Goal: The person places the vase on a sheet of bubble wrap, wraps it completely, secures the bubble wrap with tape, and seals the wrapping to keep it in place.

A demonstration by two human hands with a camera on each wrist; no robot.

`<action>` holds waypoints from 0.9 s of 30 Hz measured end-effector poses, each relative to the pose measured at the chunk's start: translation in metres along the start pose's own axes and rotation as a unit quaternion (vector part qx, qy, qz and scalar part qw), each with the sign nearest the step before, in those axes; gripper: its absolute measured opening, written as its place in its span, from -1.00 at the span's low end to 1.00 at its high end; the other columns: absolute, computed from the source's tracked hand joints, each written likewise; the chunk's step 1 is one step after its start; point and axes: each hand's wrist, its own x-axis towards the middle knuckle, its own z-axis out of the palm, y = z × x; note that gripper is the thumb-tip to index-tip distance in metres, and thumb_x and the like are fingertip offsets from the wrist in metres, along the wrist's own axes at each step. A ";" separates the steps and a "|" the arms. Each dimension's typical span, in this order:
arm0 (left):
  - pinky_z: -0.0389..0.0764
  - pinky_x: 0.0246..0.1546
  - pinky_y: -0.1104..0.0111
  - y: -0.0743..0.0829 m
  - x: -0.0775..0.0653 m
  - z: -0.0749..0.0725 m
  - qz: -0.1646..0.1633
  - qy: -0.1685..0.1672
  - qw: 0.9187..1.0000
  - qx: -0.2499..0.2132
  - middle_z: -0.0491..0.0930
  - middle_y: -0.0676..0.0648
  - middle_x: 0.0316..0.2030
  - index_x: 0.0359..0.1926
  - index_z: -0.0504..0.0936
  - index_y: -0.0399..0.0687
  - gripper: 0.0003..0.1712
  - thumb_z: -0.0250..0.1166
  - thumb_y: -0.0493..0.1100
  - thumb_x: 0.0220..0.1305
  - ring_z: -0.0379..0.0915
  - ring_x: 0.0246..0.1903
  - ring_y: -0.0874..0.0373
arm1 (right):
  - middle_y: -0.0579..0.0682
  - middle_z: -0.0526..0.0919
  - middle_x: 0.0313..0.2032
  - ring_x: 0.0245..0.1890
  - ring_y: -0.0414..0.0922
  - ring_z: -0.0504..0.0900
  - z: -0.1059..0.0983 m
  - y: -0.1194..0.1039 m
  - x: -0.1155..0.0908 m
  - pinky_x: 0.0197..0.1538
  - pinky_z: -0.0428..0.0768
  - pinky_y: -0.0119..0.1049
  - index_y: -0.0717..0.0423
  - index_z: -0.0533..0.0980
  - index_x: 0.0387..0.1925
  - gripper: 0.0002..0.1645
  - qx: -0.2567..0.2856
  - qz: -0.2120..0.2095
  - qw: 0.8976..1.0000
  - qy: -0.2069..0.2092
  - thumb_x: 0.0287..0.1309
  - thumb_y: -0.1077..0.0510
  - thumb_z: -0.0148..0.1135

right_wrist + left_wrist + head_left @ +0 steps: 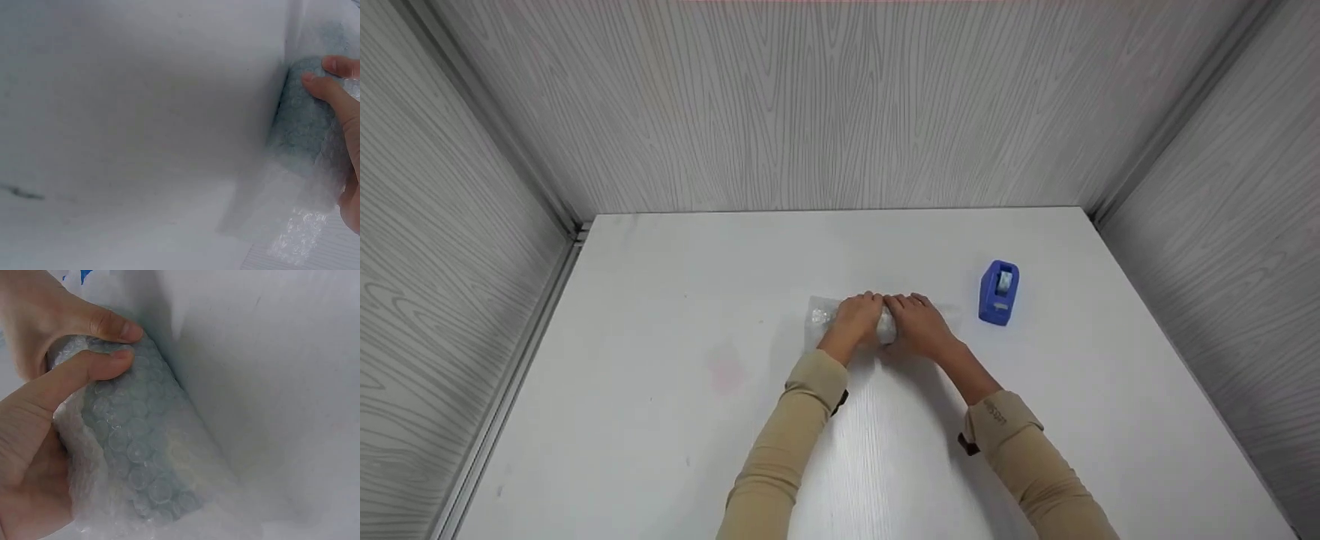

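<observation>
A bundle rolled in clear bubble wrap [887,327] lies on the white table, under both hands. Its content shows only as a pale greenish shape through the bubbles. My left hand [856,319] grips the left part of the roll, its thumb pressed on the bubble wrap [138,439] in the left wrist view. Right beside it, my right hand [919,326] holds the roll with fingers over the far side and thumb on the near side. The two thumbs lie close together in the right wrist view, where loose film of the bubble wrap [298,230] spreads past the roll's end.
A blue tape dispenser [999,294] with a roll of tape stands on the white table [660,420], to the right of the hands. Grey wood-grain panels [840,105] rise at the back and on both sides.
</observation>
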 end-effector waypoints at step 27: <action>0.27 0.16 0.31 -0.012 -0.006 0.003 0.032 0.015 0.998 -0.044 0.25 -0.20 0.22 0.30 0.15 -0.32 -0.11 0.33 0.04 0.10 0.14 0.23 0.01 | 0.17 0.40 0.11 0.13 0.06 0.35 -0.002 -0.003 0.003 0.26 0.14 -0.01 0.27 0.25 0.21 0.07 -0.001 0.004 1.000 0.004 -0.27 -0.20 0.47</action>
